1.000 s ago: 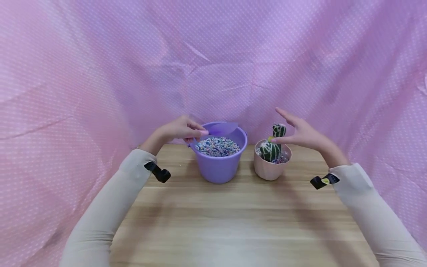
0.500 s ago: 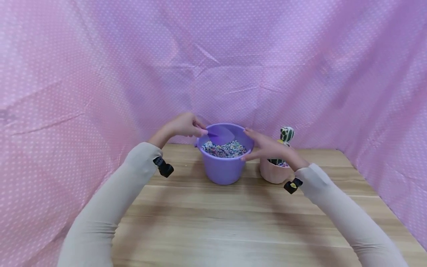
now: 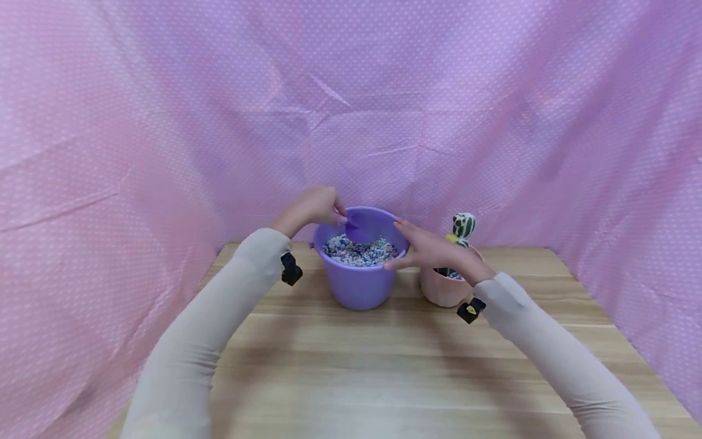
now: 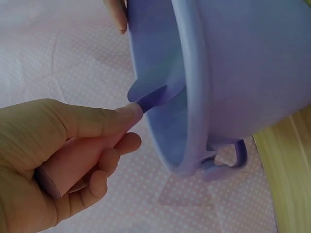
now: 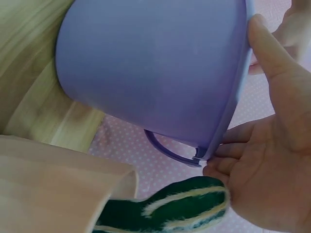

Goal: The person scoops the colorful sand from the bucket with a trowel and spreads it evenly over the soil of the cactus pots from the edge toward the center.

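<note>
My left hand [image 3: 319,206] grips the pink handle of a small purple toy shovel [image 4: 87,160], thumb along the handle. The shovel's blade [image 3: 358,229] reaches into a purple bucket [image 3: 361,289], down by the small multicoloured beads [image 3: 362,253]. How deep its tip sits is hard to see. On the bucket's right side, my right hand [image 3: 430,247] holds the rim. Its thumb lies on the near edge, while its fingers go behind the rim, tips hidden in the right wrist view. A white-striped green cactus [image 5: 194,204] stands just beside that hand.
The cactus is in a pale pink pot [image 3: 439,289] right of the bucket, partly hidden by my right forearm. Both stand at the back of a wooden table [image 3: 351,366]. A pink dotted cloth [image 3: 351,122] hangs close behind and at the sides.
My right hand has moved left from the cactus to the bucket's rim. My left hand has shifted right and tipped the shovel's blade down into the bucket.
</note>
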A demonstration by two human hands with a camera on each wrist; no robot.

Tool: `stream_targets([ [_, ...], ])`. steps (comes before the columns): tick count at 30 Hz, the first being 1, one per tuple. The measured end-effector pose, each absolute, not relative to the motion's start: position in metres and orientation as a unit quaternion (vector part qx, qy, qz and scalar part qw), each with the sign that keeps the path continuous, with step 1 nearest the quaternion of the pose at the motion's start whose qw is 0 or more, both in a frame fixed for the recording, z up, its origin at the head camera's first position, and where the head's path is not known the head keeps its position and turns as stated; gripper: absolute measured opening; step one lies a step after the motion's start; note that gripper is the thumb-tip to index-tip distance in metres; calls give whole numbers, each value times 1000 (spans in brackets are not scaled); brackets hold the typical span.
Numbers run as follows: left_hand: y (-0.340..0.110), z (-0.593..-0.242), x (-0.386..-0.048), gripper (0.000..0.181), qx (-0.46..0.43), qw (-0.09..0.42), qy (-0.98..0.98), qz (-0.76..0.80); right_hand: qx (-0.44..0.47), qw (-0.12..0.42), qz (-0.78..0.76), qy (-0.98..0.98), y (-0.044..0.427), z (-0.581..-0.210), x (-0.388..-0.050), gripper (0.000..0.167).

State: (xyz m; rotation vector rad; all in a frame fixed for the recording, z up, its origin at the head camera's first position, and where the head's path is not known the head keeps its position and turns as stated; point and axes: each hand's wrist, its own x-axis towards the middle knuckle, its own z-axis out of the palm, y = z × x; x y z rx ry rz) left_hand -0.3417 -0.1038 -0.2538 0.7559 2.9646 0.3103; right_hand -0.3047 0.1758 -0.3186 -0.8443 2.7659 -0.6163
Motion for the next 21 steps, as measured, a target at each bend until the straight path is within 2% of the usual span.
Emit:
stream_targets([
  [5, -97, -252, -349, 19, 229, 53, 970, 67, -276, 120, -197, 933, 174, -315, -308, 127],
  [11, -90, -244, -360, 18, 234, 74, 969, -24, -271, 137, -190, 934, 173, -310, -308, 128],
  [16, -80, -232, -362, 10, 227, 112, 960, -116, -265, 137, -185, 936, 172, -309, -308, 128],
  [21, -67, -231, -369, 9, 223, 176, 947, -152, -262, 130, -177, 940, 173, -314, -310, 128],
])
